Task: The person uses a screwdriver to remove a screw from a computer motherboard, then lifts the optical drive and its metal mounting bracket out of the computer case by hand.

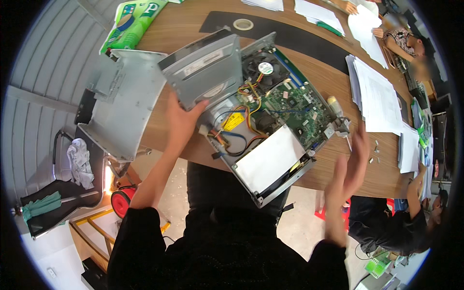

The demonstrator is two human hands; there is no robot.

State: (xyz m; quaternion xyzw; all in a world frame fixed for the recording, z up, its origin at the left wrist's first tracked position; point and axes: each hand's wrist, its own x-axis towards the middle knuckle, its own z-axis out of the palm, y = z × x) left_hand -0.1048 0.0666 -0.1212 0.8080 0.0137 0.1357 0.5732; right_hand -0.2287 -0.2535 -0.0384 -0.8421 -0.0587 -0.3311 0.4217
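My left hand (180, 120) grips the near edge of a grey metal optical drive (205, 67) with a white label. The drive is tilted up over the left side of an opened desktop computer case (285, 182). Inside the case are a green motherboard (294, 101), a black fan (263, 67), loose coloured cables (249, 113) and a plain silver box (268, 158). Right of the case, my right hand (352, 166) is raised above the table edge, fingers stretched out and slightly blurred, holding nothing. A translucent yellowish handle (333, 104) and small metal parts (341, 126) lie beside the case.
A removed metal cover (126, 106) lies at the left table edge, below a green bag (130, 24). Tape (243, 24) rests on a dark mat (299, 43). Paper stacks (379, 96) and tiny loose pieces (374, 153) are on the right. Other people sit along the right side.
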